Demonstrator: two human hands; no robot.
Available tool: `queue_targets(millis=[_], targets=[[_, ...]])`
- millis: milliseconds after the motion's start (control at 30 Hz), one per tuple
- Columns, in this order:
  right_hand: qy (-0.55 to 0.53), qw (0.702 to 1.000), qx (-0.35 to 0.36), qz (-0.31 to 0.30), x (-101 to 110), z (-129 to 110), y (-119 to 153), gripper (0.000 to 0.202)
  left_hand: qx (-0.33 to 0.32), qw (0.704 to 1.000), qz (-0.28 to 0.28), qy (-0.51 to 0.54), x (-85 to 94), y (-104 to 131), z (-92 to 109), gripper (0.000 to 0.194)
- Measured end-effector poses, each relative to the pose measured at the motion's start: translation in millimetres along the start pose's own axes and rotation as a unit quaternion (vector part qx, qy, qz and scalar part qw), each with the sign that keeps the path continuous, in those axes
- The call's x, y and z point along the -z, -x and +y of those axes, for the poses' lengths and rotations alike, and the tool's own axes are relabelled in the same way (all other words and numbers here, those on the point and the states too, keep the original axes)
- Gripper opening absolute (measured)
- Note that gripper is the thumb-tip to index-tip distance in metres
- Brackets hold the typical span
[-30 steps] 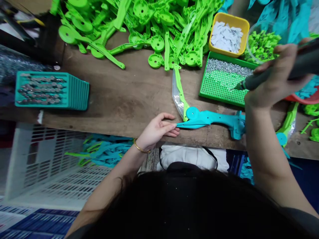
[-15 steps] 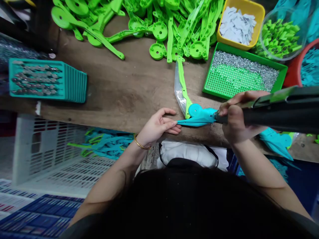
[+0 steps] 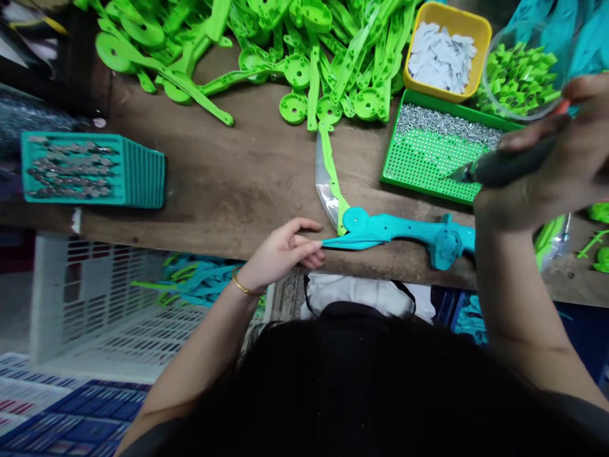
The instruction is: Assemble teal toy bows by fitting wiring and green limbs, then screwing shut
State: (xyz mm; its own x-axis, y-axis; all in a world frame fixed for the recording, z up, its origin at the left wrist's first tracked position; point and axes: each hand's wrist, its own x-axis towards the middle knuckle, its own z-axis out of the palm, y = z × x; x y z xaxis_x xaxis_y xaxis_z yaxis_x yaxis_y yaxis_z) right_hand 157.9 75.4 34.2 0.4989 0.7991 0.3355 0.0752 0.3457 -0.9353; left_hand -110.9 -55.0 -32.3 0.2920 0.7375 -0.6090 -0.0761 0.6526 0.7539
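Note:
On the wooden bench lies a long turquoise plastic part [image 3: 406, 227], with a round end beside a green arm [image 3: 333, 181] that has a clear blade attached. My left hand [image 3: 290, 247] pinches the pointed left tip of the turquoise part. My right hand [image 3: 542, 184], smeared by motion, is wrapped round a black screwdriver-like tool [image 3: 516, 162]. The tool's tip is over the green perforated tray [image 3: 428, 181], near small metal screws [image 3: 442, 120]. My right wrist hides the right end of the turquoise part.
Green plastic parts [image 3: 295, 70] are heaped at the back. A yellow tub [image 3: 486, 32] holds white pieces; a clear tub [image 3: 485, 89] beside it holds green ones. At left stands a teal box [image 3: 143, 181] of metal pieces. Below the bench edge is a white crate [image 3: 45, 304].
My right hand has lifted the tool off the turquoise part and moved it up and right to the green tray. More of the turquoise part shows now. My left hand still pinches its tip.

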Motion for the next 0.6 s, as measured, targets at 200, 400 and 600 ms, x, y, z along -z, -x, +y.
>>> queue_targets(millis=[200,400,600], targets=[[-0.003,0.979,0.17,0.108,-6,60,-46,0.031,-0.095,0.981,0.12,-0.121,-1.1,7,17,0.029],[-0.021,0.969,0.228,0.089,1,79,-42,0.033,-0.17,0.961,0.177,-0.127,-14.2,1,15,0.015],[0.004,0.99,0.115,0.078,6,64,-38,0.044,-0.234,0.939,0.198,-0.155,-19.7,-3,16,0.016]])
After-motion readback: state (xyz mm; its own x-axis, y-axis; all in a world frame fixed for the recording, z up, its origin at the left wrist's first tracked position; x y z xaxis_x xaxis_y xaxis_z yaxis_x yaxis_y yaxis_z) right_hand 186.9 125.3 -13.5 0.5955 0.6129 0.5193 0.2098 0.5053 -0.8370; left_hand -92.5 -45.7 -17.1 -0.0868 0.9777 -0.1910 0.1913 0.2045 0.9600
